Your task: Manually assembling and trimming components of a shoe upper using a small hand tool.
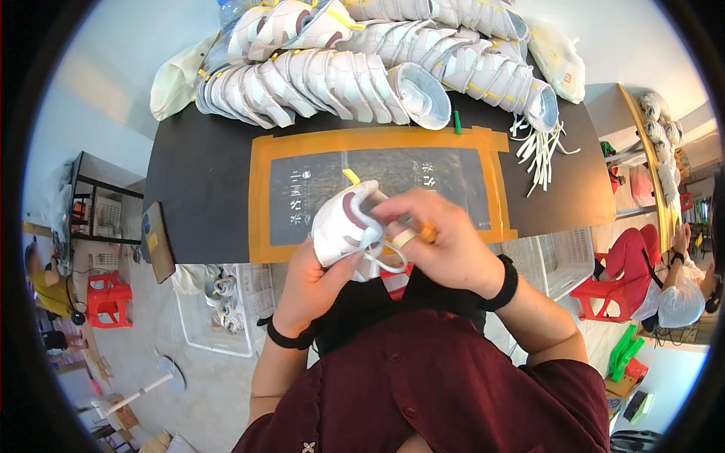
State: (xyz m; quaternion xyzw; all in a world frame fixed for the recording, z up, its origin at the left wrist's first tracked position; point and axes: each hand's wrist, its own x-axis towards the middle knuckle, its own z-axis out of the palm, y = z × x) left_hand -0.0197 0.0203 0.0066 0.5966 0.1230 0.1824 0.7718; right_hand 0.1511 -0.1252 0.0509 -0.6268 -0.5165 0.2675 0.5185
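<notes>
My left hand (pixel 313 283) grips a white sneaker (pixel 343 223) with a maroon patch from below, holding it over the near edge of the black table (pixel 204 181). My right hand (pixel 438 241) rests on the shoe's top, fingers pinching a white lace (pixel 385 264) that loops under the shoe. A small yellow tag (pixel 351 177) sticks up from the shoe. Both wrists wear black bands.
A dark mat framed with orange tape (pixel 260 204) lies on the table. Rows of white sneakers (pixel 362 75) are stacked along the far edge, with loose white laces (pixel 540 147) at right and a green pen (pixel 457 121). Red stools (pixel 109 298) and a seated person (pixel 672 291) flank the table.
</notes>
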